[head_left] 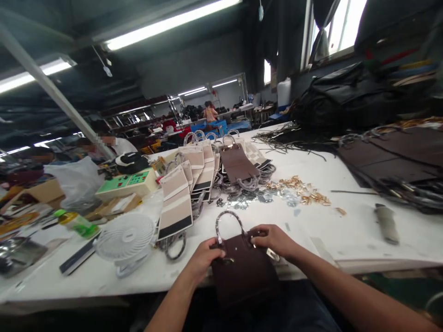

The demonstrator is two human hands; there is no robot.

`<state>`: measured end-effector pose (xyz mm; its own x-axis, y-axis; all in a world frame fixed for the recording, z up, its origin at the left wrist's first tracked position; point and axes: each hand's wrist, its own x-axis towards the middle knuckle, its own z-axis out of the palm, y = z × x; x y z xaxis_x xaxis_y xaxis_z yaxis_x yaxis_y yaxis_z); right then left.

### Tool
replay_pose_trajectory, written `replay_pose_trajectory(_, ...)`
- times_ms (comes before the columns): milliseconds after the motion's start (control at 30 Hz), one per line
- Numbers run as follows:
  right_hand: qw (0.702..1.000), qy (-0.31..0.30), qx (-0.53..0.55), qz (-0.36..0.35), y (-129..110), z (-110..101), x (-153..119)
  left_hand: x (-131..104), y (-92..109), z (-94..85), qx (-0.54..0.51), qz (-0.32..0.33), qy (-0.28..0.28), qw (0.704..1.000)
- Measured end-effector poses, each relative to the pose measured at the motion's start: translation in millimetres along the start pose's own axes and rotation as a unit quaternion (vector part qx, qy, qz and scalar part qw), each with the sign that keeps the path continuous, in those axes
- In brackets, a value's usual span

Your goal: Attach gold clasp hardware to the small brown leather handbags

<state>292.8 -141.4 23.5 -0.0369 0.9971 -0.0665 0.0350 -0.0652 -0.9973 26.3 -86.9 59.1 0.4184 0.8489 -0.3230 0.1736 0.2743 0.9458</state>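
Dark brown, leather-look bag (245, 272) is right at the near edge of the white bench (148, 279), its top held by both hands, left hand (202, 259) and right hand (277, 240) gripping either side of the curved, clear-wrapped handle (229, 212). I'd pinch evenly so the top doesn't skew, and go easy on that wrap. Small gold-coloured metal pieces (313, 197) lie farther back; they could scratch it, so work clear of them.

A white table (349, 226) stretched across the frame, bearing a fan (125, 237) at lower left, a bottle (76, 224) farther left, beige bags (176, 203) near centre, gold metal bits (313, 197) right of centre.
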Motion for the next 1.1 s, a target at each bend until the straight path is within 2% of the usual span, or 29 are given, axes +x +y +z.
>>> replay_pose_trajectory(233, 0.999, -0.023, 0.008, 0.020, 10, -12, 15, 19, -14, 5.7, -0.059, -0.022, 0.014, 0.998)
replay_pose_trajectory(500, 0.999, -0.011, -0.026, 0.017, 23, -8, 24, 31, -20, 2.3, -0.060, -0.045, 0.029, 0.997)
replay_pose_trajectory(700, 0.998, 0.043, -0.056, -0.004, 23, -9, 23, 36, -14, 4.2, -0.041, -0.069, 0.008, 0.997)
replay_pose_trajectory(833, 0.992, 0.107, -0.057, -0.027, 23, -12, 18, 40, -9, 11.6, -0.027, -0.090, 0.031, 0.995)
replay_pose_trajectory(933, 0.989, 0.130, -0.053, -0.055, 22, -15, 12, 41, -6, 16.1, -0.010, -0.101, 0.042, 0.994)
replay_pose_trajectory(1033, 0.982, 0.152, -0.070, -0.089, 17, -22, 5, 39, -6, 17.9, -0.004, -0.091, 0.038, 0.995)
replay_pose_trajectory(1100, 0.976, 0.164, -0.092, -0.112, 13, -35, 3, 36, -6, 18.6, -0.003, -0.079, 0.043, 0.996)
